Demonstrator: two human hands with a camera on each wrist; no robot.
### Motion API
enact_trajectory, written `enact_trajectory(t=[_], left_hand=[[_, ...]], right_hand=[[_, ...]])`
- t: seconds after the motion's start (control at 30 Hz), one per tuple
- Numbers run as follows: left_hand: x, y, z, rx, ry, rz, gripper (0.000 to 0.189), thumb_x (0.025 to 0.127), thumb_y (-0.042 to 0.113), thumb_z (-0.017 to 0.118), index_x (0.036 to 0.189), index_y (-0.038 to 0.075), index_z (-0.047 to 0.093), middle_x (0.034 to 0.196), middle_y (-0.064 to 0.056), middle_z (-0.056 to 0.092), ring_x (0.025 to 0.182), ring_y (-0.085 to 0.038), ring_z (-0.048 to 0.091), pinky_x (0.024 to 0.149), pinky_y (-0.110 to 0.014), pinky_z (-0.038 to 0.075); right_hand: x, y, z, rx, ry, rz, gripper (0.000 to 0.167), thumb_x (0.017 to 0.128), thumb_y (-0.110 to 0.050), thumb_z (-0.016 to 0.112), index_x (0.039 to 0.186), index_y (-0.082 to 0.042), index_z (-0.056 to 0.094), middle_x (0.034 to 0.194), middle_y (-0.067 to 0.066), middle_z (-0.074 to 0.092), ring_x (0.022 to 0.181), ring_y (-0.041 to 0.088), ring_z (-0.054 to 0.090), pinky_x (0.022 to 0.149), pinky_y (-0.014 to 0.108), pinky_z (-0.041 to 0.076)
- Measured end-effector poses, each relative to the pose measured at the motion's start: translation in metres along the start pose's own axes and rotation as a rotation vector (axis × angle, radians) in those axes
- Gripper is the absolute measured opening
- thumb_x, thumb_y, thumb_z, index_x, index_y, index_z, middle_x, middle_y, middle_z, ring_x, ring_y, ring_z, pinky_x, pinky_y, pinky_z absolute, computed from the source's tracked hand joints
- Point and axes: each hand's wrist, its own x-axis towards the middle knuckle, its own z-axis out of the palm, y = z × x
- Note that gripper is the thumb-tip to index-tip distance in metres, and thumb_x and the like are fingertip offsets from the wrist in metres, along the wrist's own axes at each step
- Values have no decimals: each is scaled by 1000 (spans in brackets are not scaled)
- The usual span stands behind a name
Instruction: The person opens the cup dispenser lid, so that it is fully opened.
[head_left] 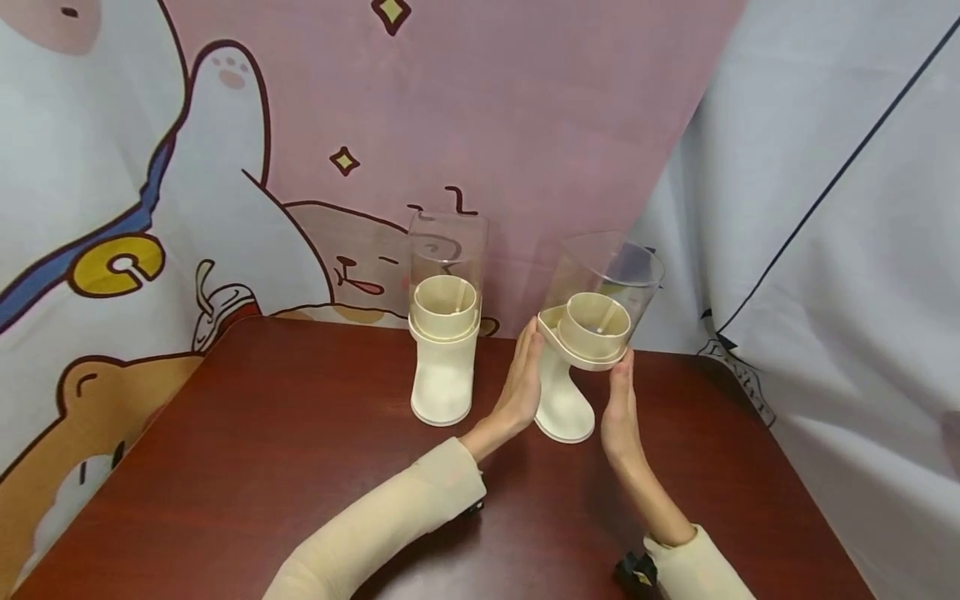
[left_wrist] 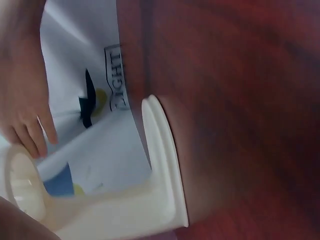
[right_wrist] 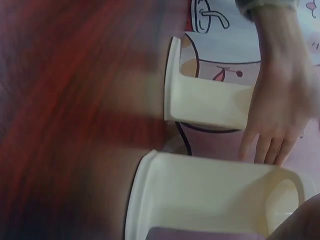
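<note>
I have the angled cream stand (head_left: pixel 557 387) between my two hands, one at each side of its collar (head_left: pixel 591 346), and I take that placing to be for balance: the clear bin (head_left: pixel 570 271) rises tall above the narrower neck, so support from both sides up there should steady it better than a hold low on the foot (head_left: pixel 566 421). The stand is toward the back of the table (head_left: pixel 300 467), its foot on the wood. A matching stand (head_left: pixel 444 371) is upright to the left, apart from my fingers and facing more squarely forward; the gap probably lets me work without knocking it.

My left hand (head_left: pixel 519 387) lies along the left side with its fingers straight, and my right hand (head_left: pixel 621 412) mirrors it on the right, fingertips at the collar. Neither curls round anything; the palms face each other, flat. How firmly either one presses I cannot tell, as the wrist views are blurred
</note>
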Motion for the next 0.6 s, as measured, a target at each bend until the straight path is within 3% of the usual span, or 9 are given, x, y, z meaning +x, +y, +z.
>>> enact_trajectory(t=[0.13, 0.27, 0.47, 0.6], left_hand=[[-19, 9, 7, 29, -19, -33, 80, 101, 68, 16, 162, 17, 4, 169, 2, 4, 155, -15, 8, 126, -45, 13], [-35, 23, 15, 85, -36, -61, 82, 99, 72, 15, 161, 21, -2, 168, 5, -3, 155, -18, 7, 124, -52, 16], [-52, 32, 22, 122, -46, -33, 77, 104, 58, 27, 161, 15, -2, 169, 0, -2, 155, -23, 5, 123, -55, 14], [-48, 27, 13, 51, -7, -10, 78, 102, 51, 43, 161, 14, 7, 167, 0, 8, 153, -20, 15, 123, -49, 20]], right_hand=[[14, 5, -4, 148, -5, -34, 69, 107, -53, 17, 161, -12, 8, 168, 7, 9, 156, 20, 4, 126, 42, -2], [30, 12, -8, 262, 4, -34, 75, 104, -60, 17, 159, -9, 19, 164, 11, 22, 154, 18, 15, 126, 34, 5], [43, 20, -15, 304, -16, -40, 79, 102, -65, 16, 153, -7, 33, 149, 5, 44, 143, 15, 33, 120, 25, 16], [44, 21, -20, 291, -51, -64, 81, 100, -67, 29, 156, -8, 28, 155, 9, 36, 146, 16, 28, 123, 30, 12]])
